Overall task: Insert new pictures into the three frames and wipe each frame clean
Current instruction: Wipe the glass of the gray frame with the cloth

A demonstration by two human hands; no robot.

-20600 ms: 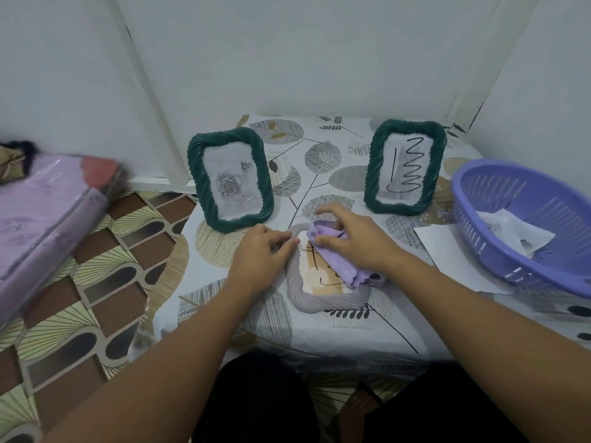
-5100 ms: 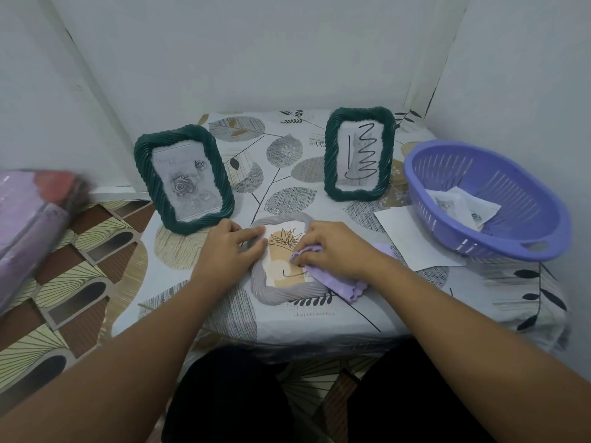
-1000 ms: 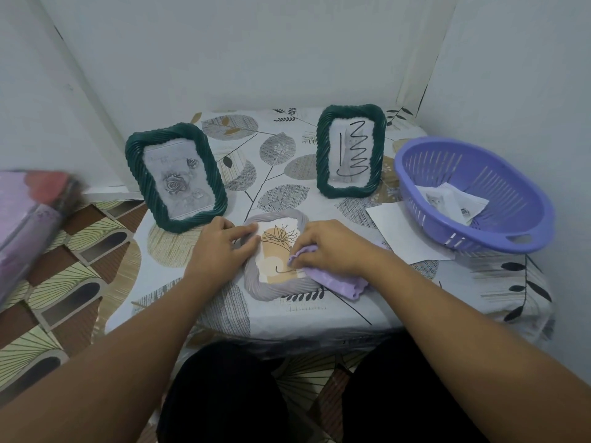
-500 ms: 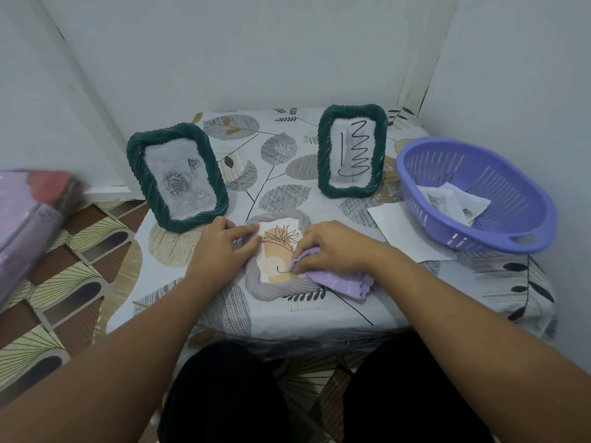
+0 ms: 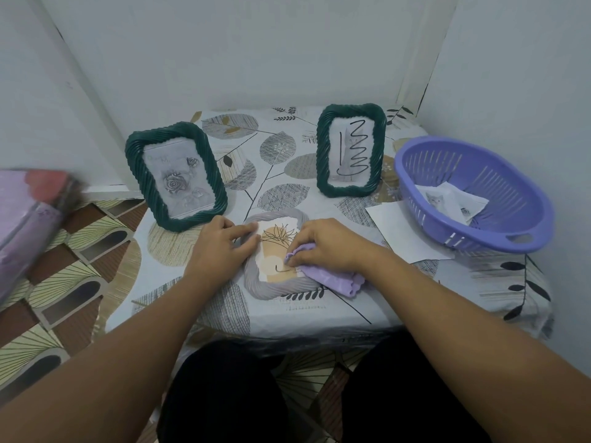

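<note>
A grey rope-edged frame (image 5: 281, 287) lies flat near the table's front, with a beige plant picture inside. My left hand (image 5: 220, 247) rests on its left edge, fingers laid over the rim. My right hand (image 5: 326, 246) grips a folded purple cloth (image 5: 335, 278) and presses it on the frame's right side and glass. Two dark green frames stand upright behind: the left green frame (image 5: 176, 175) shows a grey rose picture, the right green frame (image 5: 350, 151) shows a black zigzag drawing.
A purple plastic basket (image 5: 473, 193) with loose paper pictures (image 5: 451, 201) stands at the right. A white sheet (image 5: 403, 231) lies beside it. The leaf-print tablecloth (image 5: 278, 148) covers a small table set in a wall corner. A pink bundle (image 5: 28, 212) lies at the left above patterned floor.
My right hand has shifted the purple cloth slightly over the grey frame's right side. The left hand stays on the frame's left edge. The view has drifted a little.
</note>
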